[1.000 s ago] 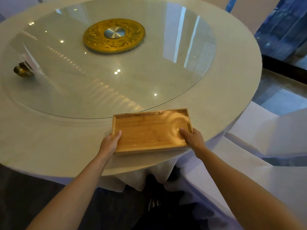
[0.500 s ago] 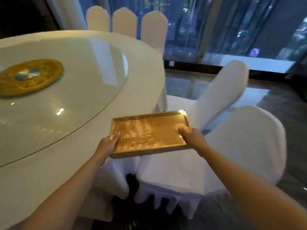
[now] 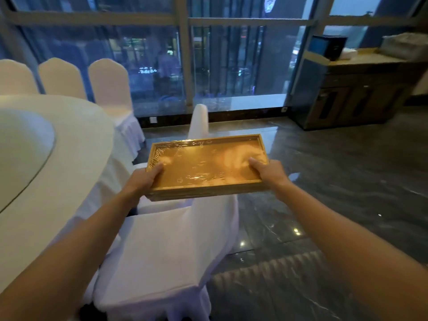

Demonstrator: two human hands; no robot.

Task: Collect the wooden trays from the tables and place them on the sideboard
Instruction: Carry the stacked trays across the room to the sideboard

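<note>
A rectangular wooden tray with a glossy inside is held level in the air above a white-covered chair. My left hand grips its near left corner, thumb inside the rim. My right hand grips its right side, thumb on the tray floor. The dark wooden sideboard stands at the far right against the window wall, well beyond the tray.
The round white table with its glass turntable lies to my left. White-covered chairs stand below and ahead of me, with more chairs behind the table. A dark box and wrapped items rest on the sideboard top. Polished dark floor stretches rightward.
The tray has been lifted off the table and carried to the right, away from it. My view has swung right, so the sideboard and windows now show.
</note>
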